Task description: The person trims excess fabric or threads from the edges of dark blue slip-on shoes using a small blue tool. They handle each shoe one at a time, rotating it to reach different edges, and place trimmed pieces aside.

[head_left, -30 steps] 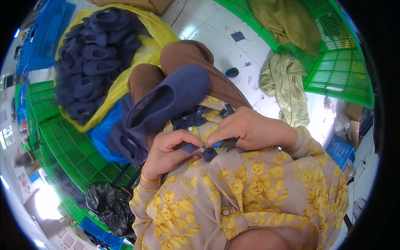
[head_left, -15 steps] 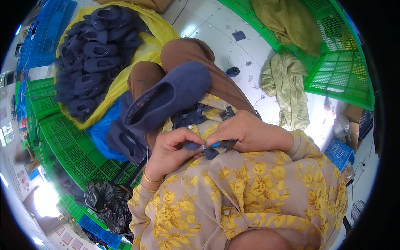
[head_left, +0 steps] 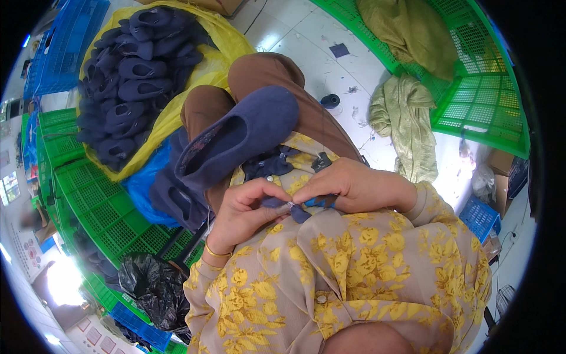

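A: What does the head view show of the hands?

B: A worker's left hand [head_left: 250,215], a gold-coloured bracelet [head_left: 217,251] at its wrist, pinches a small navy scrap [head_left: 300,214] between thumb and forefinger — low over the lap, just in front of a floral shirt [head_left: 354,259].

A: And the right hand [head_left: 354,187]?

B: Drawn narrow, thumb and forefinger closed on the same scrap, nearly meeting the left fingertips. A bright blue item [head_left: 321,202] shows beneath it; whether those fingers grip that too, I cannot tell.

A: Where is the footwear?

B: A navy slipper [head_left: 265,127] lies on the brown trousers [head_left: 259,69], just beyond the left hand, its opening in view and its rounded toe to the far right. More slippers [head_left: 177,200] rest to its left, beside blue plastic [head_left: 147,192].

A: The surroundings?

B: Far left, a yellow bag [head_left: 227,35] brims with a pile of navy slippers [head_left: 141,69]. A black plastic bag [head_left: 156,292] sits near left. Far right — a green crate [head_left: 477,112], olive cloth [head_left: 407,127] hanging beside it, and a dark spool [head_left: 330,101] on the pale floor [head_left: 306,50].
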A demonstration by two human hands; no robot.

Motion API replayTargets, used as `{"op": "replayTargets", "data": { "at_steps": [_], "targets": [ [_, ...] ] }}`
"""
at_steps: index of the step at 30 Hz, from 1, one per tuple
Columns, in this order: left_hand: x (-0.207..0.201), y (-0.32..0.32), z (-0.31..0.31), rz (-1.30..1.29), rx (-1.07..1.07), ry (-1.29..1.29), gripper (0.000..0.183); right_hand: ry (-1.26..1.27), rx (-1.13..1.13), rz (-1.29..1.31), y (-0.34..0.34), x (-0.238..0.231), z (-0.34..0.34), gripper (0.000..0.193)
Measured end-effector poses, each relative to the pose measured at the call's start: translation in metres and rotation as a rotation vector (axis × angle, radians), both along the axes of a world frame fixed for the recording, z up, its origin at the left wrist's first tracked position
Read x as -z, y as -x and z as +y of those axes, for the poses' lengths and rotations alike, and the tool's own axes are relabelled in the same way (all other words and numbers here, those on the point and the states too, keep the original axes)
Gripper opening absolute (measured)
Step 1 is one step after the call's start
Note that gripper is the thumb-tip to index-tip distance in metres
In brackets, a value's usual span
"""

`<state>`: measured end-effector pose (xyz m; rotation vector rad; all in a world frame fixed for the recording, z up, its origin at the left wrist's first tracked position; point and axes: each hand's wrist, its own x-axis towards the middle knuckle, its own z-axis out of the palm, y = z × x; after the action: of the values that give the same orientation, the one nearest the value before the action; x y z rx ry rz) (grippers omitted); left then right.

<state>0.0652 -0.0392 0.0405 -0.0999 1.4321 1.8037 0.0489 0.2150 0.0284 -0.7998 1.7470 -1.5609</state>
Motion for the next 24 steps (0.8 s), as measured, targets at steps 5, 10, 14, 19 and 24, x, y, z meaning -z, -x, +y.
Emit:
{"op": "replayTargets", "data": {
  "at_steps": [5,10,14,19,24],
  "targets": [
    [0.000,-0.001,0.000,-0.001,0.011,0.006,0.013,-0.015,-0.054,-0.015,0.004,-0.002,0.002,0.059],
    [0.001,-0.001,-0.001,-0.010,0.014,-0.005,0.013,-0.036,-0.068,0.011,0.005,-0.004,0.003,0.060],
    [0.001,-0.002,-0.001,0.018,0.007,0.002,0.013,-0.028,-0.029,0.035,0.004,-0.005,-0.001,0.053],
    [0.000,-0.001,0.000,0.058,0.019,0.042,0.014,-0.039,0.033,0.035,-0.001,0.001,-0.008,0.040],
    [0.005,-0.004,0.002,0.153,0.025,0.113,0.014,-0.129,0.025,0.050,0.002,-0.002,-0.012,0.032]
  ]
}}
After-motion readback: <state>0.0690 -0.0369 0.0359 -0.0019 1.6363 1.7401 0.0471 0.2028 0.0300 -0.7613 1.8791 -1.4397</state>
